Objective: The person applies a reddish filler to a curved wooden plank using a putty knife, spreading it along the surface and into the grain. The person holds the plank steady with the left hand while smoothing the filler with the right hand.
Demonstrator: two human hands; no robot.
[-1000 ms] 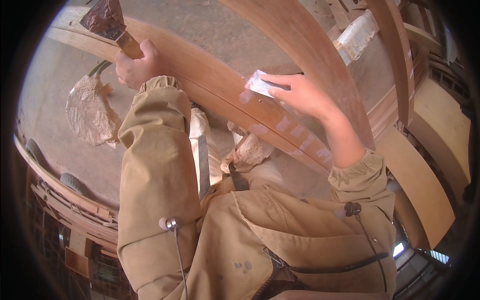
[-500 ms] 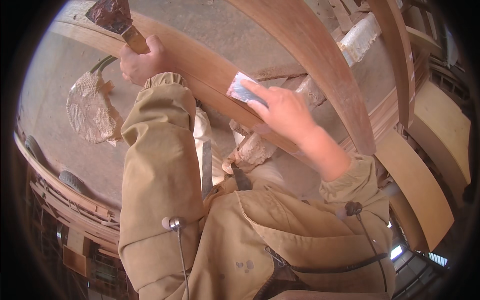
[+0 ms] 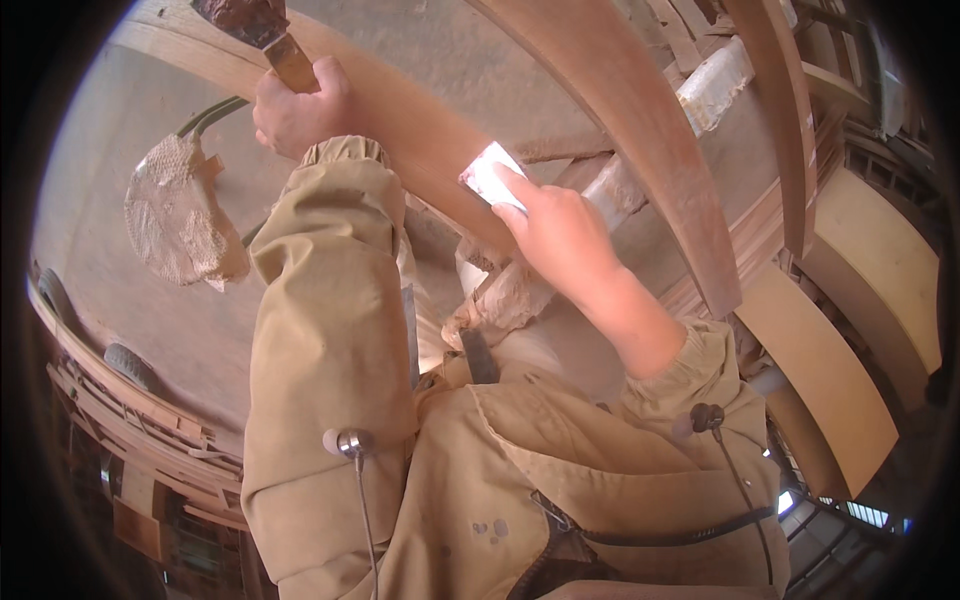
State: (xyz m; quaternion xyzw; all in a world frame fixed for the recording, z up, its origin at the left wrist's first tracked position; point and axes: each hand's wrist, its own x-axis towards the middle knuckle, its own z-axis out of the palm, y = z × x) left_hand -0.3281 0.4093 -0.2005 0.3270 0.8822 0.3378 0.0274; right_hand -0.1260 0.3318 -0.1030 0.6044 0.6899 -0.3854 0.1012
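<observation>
My left hand (image 3: 300,112) is closed around a putty knife (image 3: 288,62) whose upper end carries a thick lump of reddish-brown filler (image 3: 240,15). That hand is at the edge of a long curved wooden piece (image 3: 420,125) running diagonally across the view. With thumb and fingers, my right hand (image 3: 568,238) pinches a flat, bright scraper blade (image 3: 490,178). Pinkish filler marks its left edge. The blade is over the right part of the wooden piece; whether it touches the wood, I cannot tell.
Another curved wooden piece (image 3: 620,110) arcs past on the right, with more curved panels (image 3: 820,370) beyond it. A plastic-wrapped support (image 3: 715,90) stands behind. At left hangs a wrapped pad (image 3: 180,215). Stacked timber (image 3: 150,420) and a small tyre (image 3: 130,362) lie lower left.
The scraper has turned, and its face now shines brightly. My left hand with the putty knife has shifted slightly up and right in view. Both hands keep their holds.
</observation>
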